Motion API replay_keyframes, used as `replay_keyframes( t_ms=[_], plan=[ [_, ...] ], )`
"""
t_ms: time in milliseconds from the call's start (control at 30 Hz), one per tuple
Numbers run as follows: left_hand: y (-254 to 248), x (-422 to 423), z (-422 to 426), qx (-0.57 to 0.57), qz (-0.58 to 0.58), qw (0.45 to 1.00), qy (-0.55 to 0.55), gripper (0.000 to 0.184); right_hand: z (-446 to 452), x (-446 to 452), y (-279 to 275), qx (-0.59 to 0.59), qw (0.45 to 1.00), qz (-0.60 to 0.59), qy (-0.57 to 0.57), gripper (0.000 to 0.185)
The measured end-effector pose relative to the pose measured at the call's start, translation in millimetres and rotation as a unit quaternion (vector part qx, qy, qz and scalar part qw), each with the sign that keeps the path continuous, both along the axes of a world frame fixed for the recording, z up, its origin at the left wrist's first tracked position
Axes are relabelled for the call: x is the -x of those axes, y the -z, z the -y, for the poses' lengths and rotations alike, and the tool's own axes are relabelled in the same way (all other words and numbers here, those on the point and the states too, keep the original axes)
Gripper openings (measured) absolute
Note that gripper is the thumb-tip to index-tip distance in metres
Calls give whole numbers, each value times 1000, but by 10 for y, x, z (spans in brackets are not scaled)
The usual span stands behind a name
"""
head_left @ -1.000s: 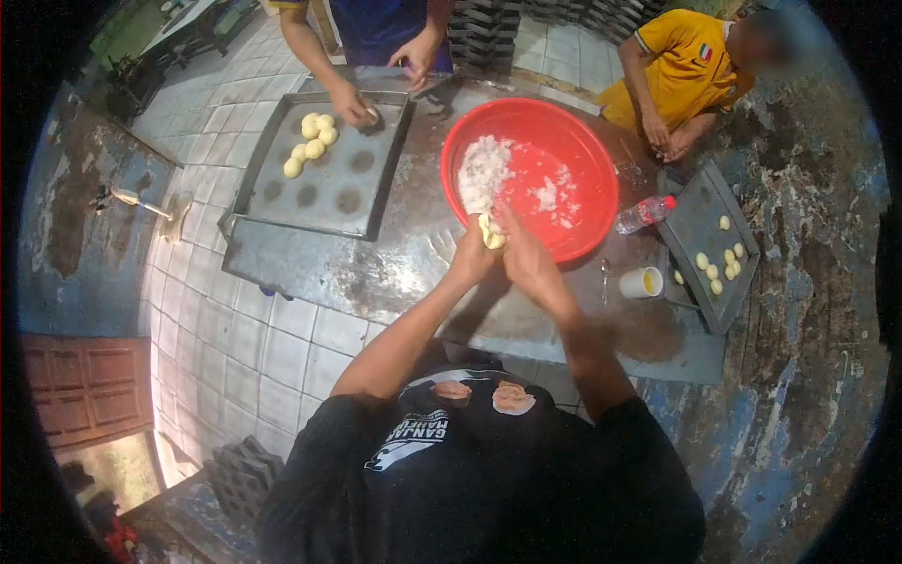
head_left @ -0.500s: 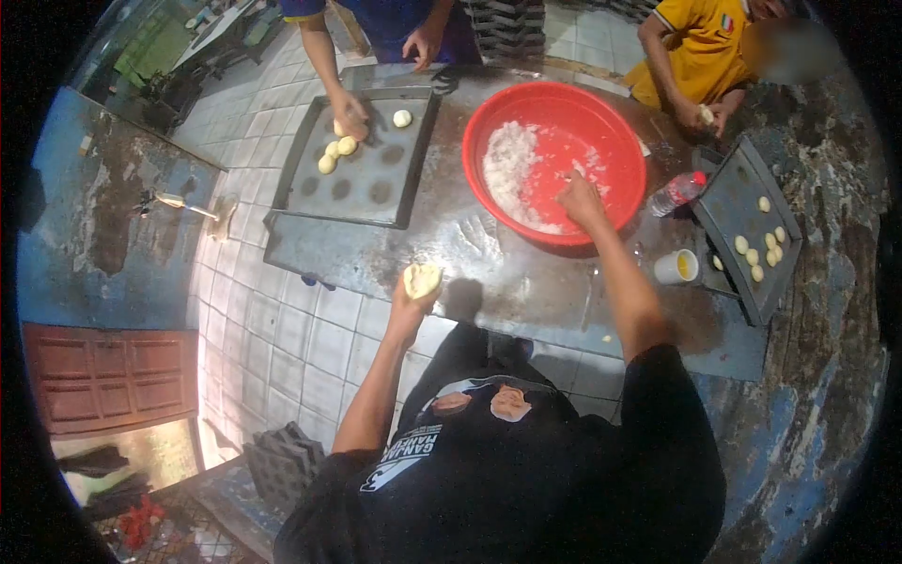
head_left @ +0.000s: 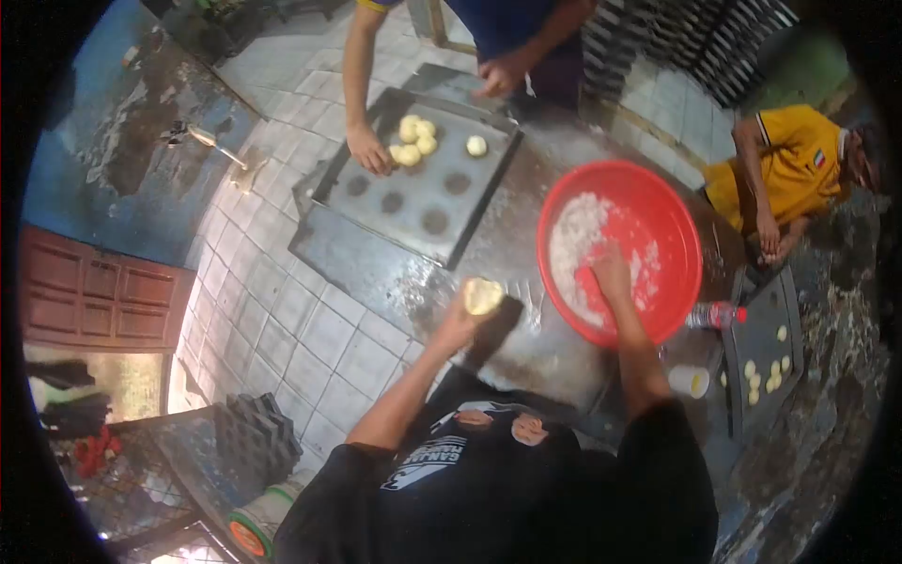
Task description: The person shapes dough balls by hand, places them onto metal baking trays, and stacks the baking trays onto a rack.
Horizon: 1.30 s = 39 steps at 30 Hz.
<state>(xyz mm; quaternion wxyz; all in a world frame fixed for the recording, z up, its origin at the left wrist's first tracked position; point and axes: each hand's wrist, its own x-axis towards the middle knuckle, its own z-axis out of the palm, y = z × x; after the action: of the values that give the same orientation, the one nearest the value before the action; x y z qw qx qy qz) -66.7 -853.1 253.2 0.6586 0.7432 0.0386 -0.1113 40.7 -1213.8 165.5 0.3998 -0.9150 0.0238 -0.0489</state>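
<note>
My left hand [head_left: 458, 324] is closed around a piece of pale yellow dough [head_left: 483, 296], its hollowed, lighter side facing up. It is held just off the table's near edge. Inside the red basin [head_left: 695, 249], my right hand [head_left: 612, 271] reaches down with curled fingers at the edge of a heap of white crumbly shreds [head_left: 575, 230]. The fingertips are partly hidden, and the shreds seem to be gathered under them.
A co-worker's hand [head_left: 369, 150] touches dough balls [head_left: 410, 153] on a dark baking tray [head_left: 442, 249]. Another person in yellow [head_left: 794, 160] sits at right. Nearby are a bottle [head_left: 716, 315], a white cup [head_left: 689, 380] and a second tray [head_left: 766, 324] with several dough balls.
My view has turned, shifting the basin right and down in the picture. My right hand has moved from the basin's bare side towards the white heap. The co-worker's hand has moved to the balls' left side.
</note>
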Motion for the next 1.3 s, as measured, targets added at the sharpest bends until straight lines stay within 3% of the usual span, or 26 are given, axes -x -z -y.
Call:
replay_keyframes(
  t_ms=[33,100,167,200,267,400,467,500,567,600,633,667,700,767,800,867,900,967,1033,1100,1167,1200,1233,1267,1300],
  plan=[
    [48,-105,149,49,13,999,19,54,-44,89,-289,-82,996,-45,9,27],
    [52,-319,549,-4,100,993,69,52,-549,395,-879,-140,990,5,-14,29],
    [36,-365,895,-19,96,991,92,47,-979,806,-1583,-81,986,61,-132,29],
    [68,-342,1029,-20,105,990,91,47,-1068,910,-1611,-80,985,70,-134,29],
    [26,-261,1206,-50,142,985,80,49,-1135,1094,-1662,32,988,89,-125,35],
    [-156,-49,1134,-75,42,991,102,59,-1049,1574,-1749,-62,990,59,-113,42],
    [114,53,1149,-50,104,990,83,61,-887,1611,-1550,51,972,121,-195,47],
    [216,108,1165,7,120,989,87,63,-838,1592,-1455,-236,966,-15,-101,49],
    [28,280,1111,105,103,983,112,68,-661,1502,-1185,-314,949,16,-8,55],
    [-135,377,1094,154,50,978,129,72,-689,1570,-1273,-369,929,-7,19,61],
    [-140,441,1087,141,92,973,157,74,-738,1678,-1462,-402,910,-98,27,64],
    [-134,525,1101,108,115,975,157,73,-810,1766,-1397,-356,932,-63,-4,61],
    [-267,632,1104,72,138,976,153,65,-921,1963,-1658,-170,985,-11,-18,55],
    [-493,867,1064,-74,148,983,84,55,-1099,2242,-1565,107,968,191,-119,52],
    [-407,923,1001,-78,143,983,84,55,-1108,2328,-1512,102,970,187,-120,52],
    [-220,981,882,43,62,993,87,45,-1107,2423,-1443,-20,944,266,-195,50],
    [-374,1057,868,41,61,994,83,45,-1092,2475,-1543,-23,943,266,-198,50],
    [-698,1201,877,184,-121,971,96,39,-1023,2578,-1737,-117,976,179,-51,46],
    [-730,1297,981,184,-99,974,92,33,-1048,2683,-1581,-91,971,208,-75,43],
    [-717,1310,1063,123,4,989,88,39,-1091,2773,-1636,-123,980,153,-16,43],
    [-700,1334,1098,62,0,994,88,47,-1087,2788,-1532,-155,980,120,33,41],
    [-688,1340,1133,52,66,993,83,50,-1112,2784,-1480,-345,933,80,61,39],
    [-690,1340,1102,46,92,990,92,51,-1144,2753,-1435,-523,847,38,84,37],
    [-694,1342,1071,41,117,987,100,52,-1156,2732,-1552,-636,768,35,69,24],
    [-822,1364,1070,35,143,983,107,54,-1092,2704,-1594,-645,760,36,71,24]
  ],
)
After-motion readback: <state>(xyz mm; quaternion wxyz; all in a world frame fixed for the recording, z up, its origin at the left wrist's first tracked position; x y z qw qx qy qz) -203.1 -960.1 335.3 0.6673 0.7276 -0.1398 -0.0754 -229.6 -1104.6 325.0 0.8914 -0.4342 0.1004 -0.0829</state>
